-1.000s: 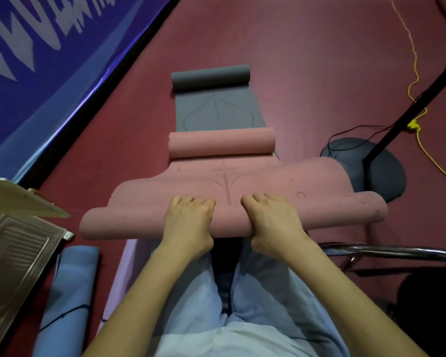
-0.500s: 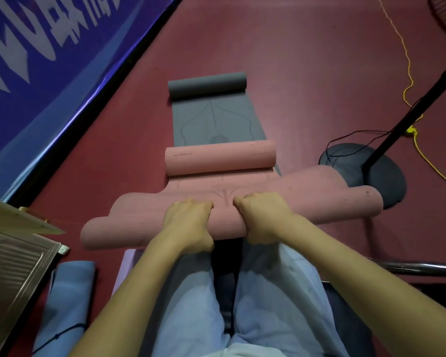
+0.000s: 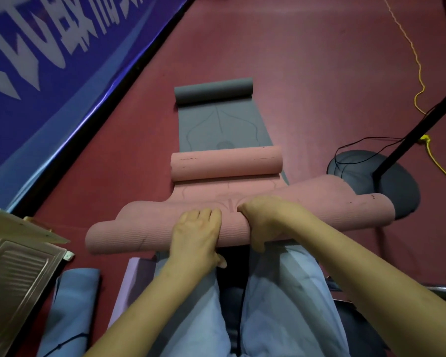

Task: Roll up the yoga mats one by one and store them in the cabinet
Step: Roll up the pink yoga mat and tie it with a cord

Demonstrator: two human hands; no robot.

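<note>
my left hand (image 3: 195, 234) lies on top of the rolled near end of the pink yoga mat (image 3: 150, 231), fingers (image 3: 206, 215) bent over the roll's crest and pressing down on it, thumb tucked below at the near side. my right hand (image 3: 264, 222) sits just beside it to the right, fingers curled over the far side of the same roll and gripping it; the fingertips are hidden behind the roll. the two hands are close but apart, with a narrow strip of mat between them. the roll lies across my lap, over my pale blue trousers (image 3: 281, 305), its ends reaching well past both knees. beyond the hands the unrolled stretch of this mat runs away along the dark red floor (image 3: 307, 73) to a second pink roll (image 3: 225, 163) at its far end. past that roll a grey yoga mat (image 3: 218, 124) lies flat, its far end also curled into a grey roll (image 3: 213, 90). a blue rolled mat (image 3: 72, 310) rests on the floor at the near left, beside a metal cabinet door (image 3: 13, 274). a lilac mat edge (image 3: 137, 276) shows beside my left leg. a round dark stand base (image 3: 397, 186) with a black pole (image 3: 420, 127) stands at the right, a yellow cable (image 3: 420, 73) trailing past it. a blue banner (image 3: 49, 60) borders the floor's left edge.
</note>
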